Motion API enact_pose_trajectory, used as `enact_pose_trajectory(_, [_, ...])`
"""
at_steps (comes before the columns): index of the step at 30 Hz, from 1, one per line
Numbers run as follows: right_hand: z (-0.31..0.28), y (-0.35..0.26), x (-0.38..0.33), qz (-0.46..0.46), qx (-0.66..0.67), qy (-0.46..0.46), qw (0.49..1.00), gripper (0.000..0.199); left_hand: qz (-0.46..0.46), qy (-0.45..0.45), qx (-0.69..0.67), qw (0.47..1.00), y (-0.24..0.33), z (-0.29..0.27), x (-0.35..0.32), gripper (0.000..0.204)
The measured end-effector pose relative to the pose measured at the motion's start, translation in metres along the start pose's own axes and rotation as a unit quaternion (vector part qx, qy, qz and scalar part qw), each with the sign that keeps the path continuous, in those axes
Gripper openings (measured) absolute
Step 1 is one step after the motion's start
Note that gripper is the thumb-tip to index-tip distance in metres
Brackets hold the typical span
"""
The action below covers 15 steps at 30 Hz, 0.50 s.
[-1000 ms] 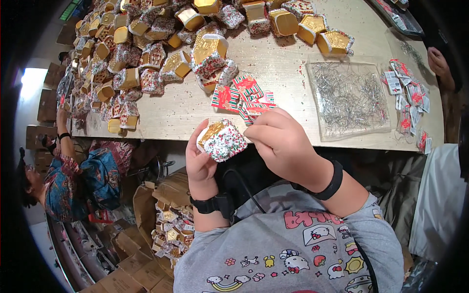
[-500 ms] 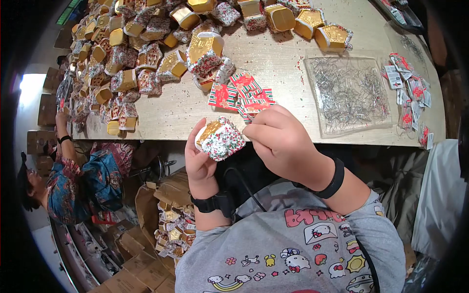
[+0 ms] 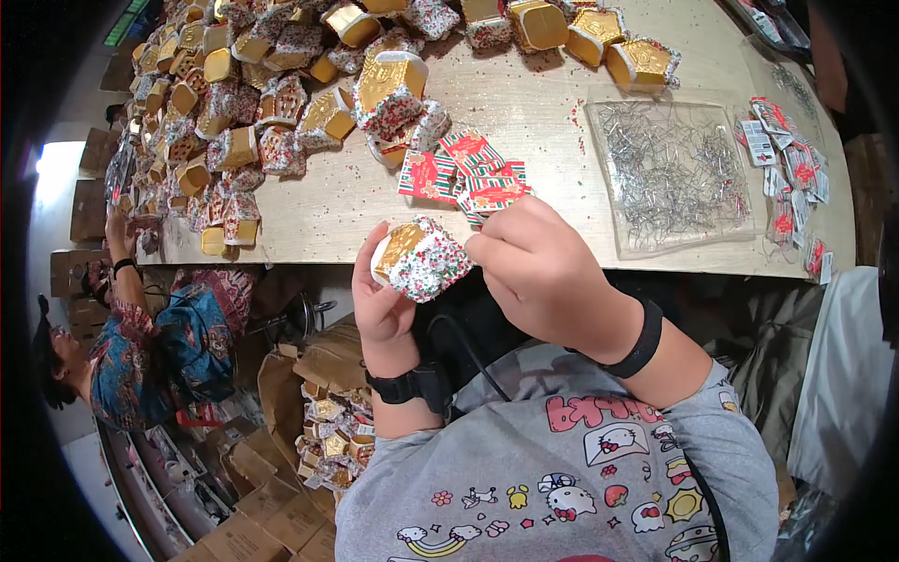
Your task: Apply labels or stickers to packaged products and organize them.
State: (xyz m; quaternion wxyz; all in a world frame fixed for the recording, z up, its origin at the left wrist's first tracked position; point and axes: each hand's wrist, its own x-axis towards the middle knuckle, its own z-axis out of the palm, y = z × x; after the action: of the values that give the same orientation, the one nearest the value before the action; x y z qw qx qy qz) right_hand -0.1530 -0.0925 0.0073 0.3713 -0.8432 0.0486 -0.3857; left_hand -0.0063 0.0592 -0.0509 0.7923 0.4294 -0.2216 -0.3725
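A small house-shaped ornament (image 3: 433, 266), gold on one side and white with red and green sprinkles on the other, is held in my left hand (image 3: 379, 304), fingers wrapped round its gold end. My right hand (image 3: 552, 272) is closed in a pinch at the ornament's sprinkled right side. Whatever its fingertips hold is too small or hidden to make out. Just beyond the hands lie several red tags with green-striped edges (image 3: 433, 177), partly overlapping one another on the table.
A clear shallow tray (image 3: 620, 245) of thin metal hooks or pins stands at right. More tags with cords (image 3: 801, 173) lie beyond it. Many similar ornaments (image 3: 234, 145) are heaped at far left. Below the table is a carton (image 3: 281, 398) of ornaments. Another person (image 3: 159, 347) works at left.
The ornament and my left hand have shifted very slightly upward. My right hand keeps its pinch at the ornament's right side.
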Motion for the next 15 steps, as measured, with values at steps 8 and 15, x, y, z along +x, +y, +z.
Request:
enact_pose_trajectory(8, [0.003, 0.0, -0.002, 0.024, -0.014, -0.018, 0.999, 0.02, 0.03, -0.032, -0.054, 0.998, -0.005, -0.002, 0.0, 0.071])
enact_pose_trajectory(15, [-0.003, 0.006, -0.002, 0.08, 0.118, -0.043, 0.989, 0.016, 0.034, -0.012, -0.011, 0.999, -0.009, -0.01, -0.002, 0.07])
